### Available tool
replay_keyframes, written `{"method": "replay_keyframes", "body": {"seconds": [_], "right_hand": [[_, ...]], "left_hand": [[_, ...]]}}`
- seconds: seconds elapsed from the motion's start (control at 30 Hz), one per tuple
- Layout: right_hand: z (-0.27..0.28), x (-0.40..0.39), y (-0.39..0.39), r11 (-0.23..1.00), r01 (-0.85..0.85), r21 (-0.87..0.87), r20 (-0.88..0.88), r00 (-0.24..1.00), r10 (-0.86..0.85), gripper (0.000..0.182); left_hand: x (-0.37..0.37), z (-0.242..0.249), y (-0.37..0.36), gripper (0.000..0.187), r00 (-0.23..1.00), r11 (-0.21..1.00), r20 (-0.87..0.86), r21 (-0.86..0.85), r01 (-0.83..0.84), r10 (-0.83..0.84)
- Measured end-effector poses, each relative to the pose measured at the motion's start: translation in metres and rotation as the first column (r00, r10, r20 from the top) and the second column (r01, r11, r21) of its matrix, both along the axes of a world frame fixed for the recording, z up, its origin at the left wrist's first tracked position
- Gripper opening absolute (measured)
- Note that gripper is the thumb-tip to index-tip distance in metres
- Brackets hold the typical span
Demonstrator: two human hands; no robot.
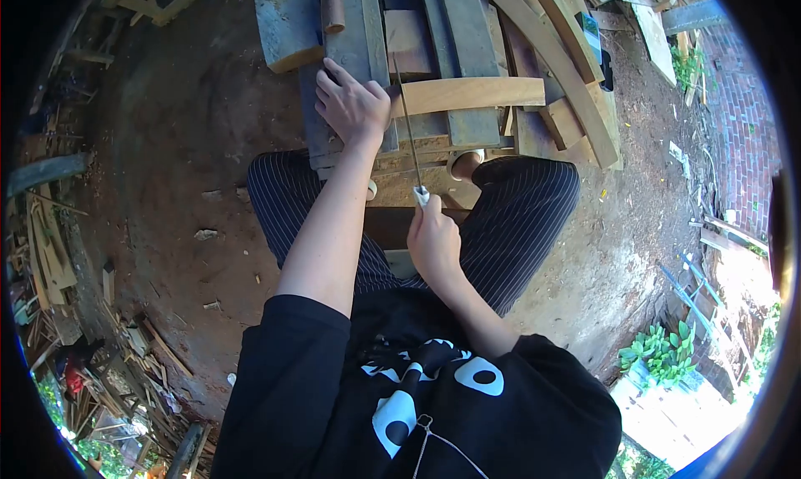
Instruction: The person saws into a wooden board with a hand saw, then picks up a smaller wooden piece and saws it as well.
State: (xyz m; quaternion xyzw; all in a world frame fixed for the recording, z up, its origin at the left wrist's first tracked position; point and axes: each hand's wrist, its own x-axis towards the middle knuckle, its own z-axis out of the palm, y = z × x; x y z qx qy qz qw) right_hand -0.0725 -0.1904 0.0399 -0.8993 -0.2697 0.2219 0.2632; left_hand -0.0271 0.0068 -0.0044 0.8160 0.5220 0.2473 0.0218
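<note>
My right hand (435, 241) is closed around the handle of a handsaw (408, 127). Its thin blade points away from me and crosses a curved piece of wood (471, 94) near that piece's left end. My left hand (355, 108) is at this end, left of the blade, bearing down on the wood against the bench (473, 127). Some of its fingers are bent and spread, and the part of the wood under the palm is hidden. The wood lies crosswise over the bench planks.
Longer curved wooden pieces (555, 70) lie on the right of the bench beside a small wood block (561, 123). A round wooden rod (332, 7) and a thick board (288, 20) are at the far left. Scrap wood (138, 341) is piled on the dirt floor.
</note>
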Motion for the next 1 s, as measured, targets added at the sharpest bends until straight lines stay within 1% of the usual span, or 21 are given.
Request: {"method": "replay_keyframes", "body": {"seconds": [0.03, 0.07, 0.13, 0.23, 0.27, 0.33, 0.43, 0.53, 0.57, 0.63, 0.67, 0.73, 0.83, 0.93, 1.0], "right_hand": [[0.002, -0.004, -0.007, 1.0, 0.0, -0.013, -0.028, 1.0, 0.0, 0.019], [-0.002, 0.001, 0.0, 0.994, 0.019, 0.105, 0.044, 0.999, -0.023, 0.018], [-0.016, 0.03, 0.031, 0.988, -0.011, 0.156, 0.152, 0.988, -0.013, 0.017], [-0.02, 0.042, 0.058, 0.998, -0.017, 0.057, 0.141, 0.99, 0.008, 0.016], [-0.015, 0.034, 0.049, 0.999, -0.008, 0.042, 0.105, 0.994, 0.004, 0.016], [-0.001, 0.005, 0.012, 1.0, 0.004, 0.01, 0.036, 0.999, -0.004, 0.014], [0.009, -0.006, -0.016, 0.999, -0.01, -0.032, -0.06, 0.998, 0.008, 0.013], [-0.011, 0.029, 0.024, 0.992, -0.029, 0.119, 0.11, 0.994, 0.016, 0.014], [-0.017, 0.036, 0.034, 0.995, -0.029, 0.097, 0.121, 0.993, 0.017, 0.015], [-0.022, 0.039, 0.05, 0.998, -0.033, 0.053, 0.132, 0.991, 0.026, 0.016], [-0.018, 0.03, 0.039, 0.999, -0.024, 0.049, 0.11, 0.994, 0.018, 0.017], [-0.001, 0.003, 0.0, 0.999, -0.006, 0.04, 0.064, 0.998, 0.003, 0.018], [0.003, -0.002, -0.02, 0.998, -0.037, 0.056, 0.007, 0.999, 0.036, 0.019], [-0.018, 0.036, 0.028, 0.991, -0.035, 0.127, 0.083, 0.996, 0.024, 0.017], [-0.017, 0.035, 0.043, 0.998, -0.011, 0.06, 0.097, 0.995, 0.005, 0.016]], "left_hand": [[0.0, 0.001, 0.0, 0.065, 1.0, 1.0, -0.005, -0.005, -0.001, 0.001], [-0.001, 0.0, -0.003, 0.066, 1.0, 1.0, -0.013, -0.013, 0.003, -0.003], [-0.002, -0.001, -0.001, 0.066, 1.0, 1.0, -0.016, -0.008, 0.013, -0.013], [-0.001, 0.003, -0.006, 0.064, 1.0, 0.999, -0.003, -0.047, 0.006, -0.006], [-0.001, 0.006, -0.004, 0.062, 1.0, 0.998, 0.005, -0.063, 0.001, 0.0], [-0.002, 0.003, -0.003, 0.062, 1.0, 0.999, 0.005, -0.035, 0.005, -0.005], [-0.001, 0.0, 0.0, 0.064, 1.0, 1.0, -0.006, -0.001, 0.006, -0.006], [-0.002, -0.004, 0.0, 0.065, 1.0, 1.0, -0.021, 0.021, 0.015, -0.014], [-0.001, -0.004, -0.001, 0.065, 1.0, 1.0, -0.024, 0.028, 0.011, -0.01], [-0.002, 0.0, -0.005, 0.065, 1.0, 1.0, -0.024, -0.016, 0.01, -0.01], [-0.002, 0.002, -0.003, 0.065, 1.0, 0.999, -0.021, -0.033, 0.006, -0.007], [-0.002, 0.0, -0.001, 0.065, 1.0, 1.0, -0.02, -0.007, 0.01, -0.011], [-0.001, -0.004, 0.001, 0.066, 1.0, 1.0, 0.002, 0.022, 0.009, -0.009], [-0.001, -0.004, 0.0, 0.066, 1.0, 1.0, -0.018, 0.023, 0.007, -0.007], [-0.001, -0.005, -0.002, 0.065, 1.0, 1.0, -0.03, 0.028, 0.004, -0.003]]}}
